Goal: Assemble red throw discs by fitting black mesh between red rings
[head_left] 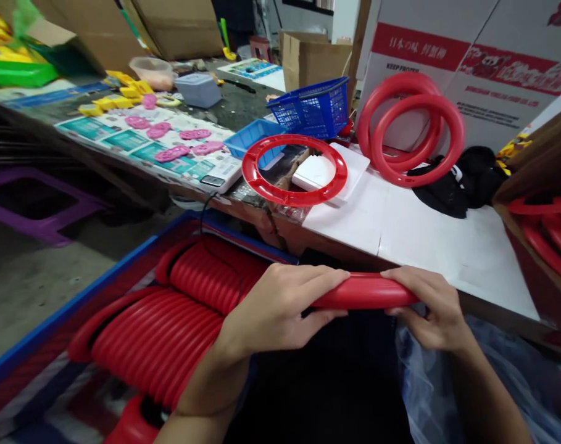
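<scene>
A red plastic ring (368, 292) is held edge-on in front of my body, between both hands. My left hand (289, 305) is closed round its left end, thumb below and fingers on top. At the right end, my right hand (431, 302) grips it the same way. Beyond it, a thin red ring half (295, 197) with its hollow side up lies at the table edge, partly over a white block (313, 171). Two more red rings (419, 139) lean against a white carton on the right.
Rows of stacked red rings (157, 345) fill a blue-rimmed crate (99, 268) at lower left. Blue baskets (315, 108), pink pieces (171, 153) and yellow parts (123, 92) sit on the table. A black cap (447, 191) lies right; a carton (516, 203) there holds red rings.
</scene>
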The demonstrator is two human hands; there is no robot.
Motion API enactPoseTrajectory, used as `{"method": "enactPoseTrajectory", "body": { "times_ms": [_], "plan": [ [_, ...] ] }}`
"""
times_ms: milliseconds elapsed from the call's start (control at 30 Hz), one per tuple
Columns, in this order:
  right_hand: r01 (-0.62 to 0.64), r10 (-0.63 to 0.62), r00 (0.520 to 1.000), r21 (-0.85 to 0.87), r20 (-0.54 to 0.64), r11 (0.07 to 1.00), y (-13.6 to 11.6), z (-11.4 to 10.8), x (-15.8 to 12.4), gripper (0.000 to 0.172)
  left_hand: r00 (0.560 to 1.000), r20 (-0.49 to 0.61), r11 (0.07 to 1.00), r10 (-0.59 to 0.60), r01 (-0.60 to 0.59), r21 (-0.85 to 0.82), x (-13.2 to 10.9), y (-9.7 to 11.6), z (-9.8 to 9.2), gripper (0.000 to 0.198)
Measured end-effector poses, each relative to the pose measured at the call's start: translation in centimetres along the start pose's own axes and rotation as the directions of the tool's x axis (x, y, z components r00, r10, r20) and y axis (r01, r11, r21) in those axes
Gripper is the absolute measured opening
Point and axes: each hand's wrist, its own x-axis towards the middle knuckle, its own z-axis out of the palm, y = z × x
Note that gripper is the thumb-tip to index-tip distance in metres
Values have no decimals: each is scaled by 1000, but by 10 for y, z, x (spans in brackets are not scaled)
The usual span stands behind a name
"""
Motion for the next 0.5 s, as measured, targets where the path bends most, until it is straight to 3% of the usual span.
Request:
{"method": "enactPoseTrajectory", "body": {
  "times_ms": [67, 133, 267, 367, 433, 500],
  "plan": [
    [21, -21, 1000, 18, -5, 1000, 0, 5, 9, 64, 992, -124, 996, -23, 34, 87, -10, -3, -6, 55],
    [76, -75, 997, 46, -30, 996, 3, 12, 18, 65, 947, -321, 992, -28, 66, 107, -20, -9, -7, 53],
    [191, -195, 981, 169, 9, 967, 14, 37, 36, 59, 768, -638, 982, -50, 156, 111, -38, -23, -1, 69],
    [145, -174, 976, 204, 132, 968, 11, 55, 48, 55, 669, -743, 942, 11, 243, 232, -48, -29, 1, 59],
    [150, -182, 961, 157, 210, 976, -1, 66, 54, 61, 672, -740, 923, 12, 278, 267, -56, -30, 0, 53],
    [211, -225, 952, 87, 209, 974, -19, 80, 58, 68, 700, -714, 915, -15, 298, 273, -63, -32, -2, 46]
  ]
}}
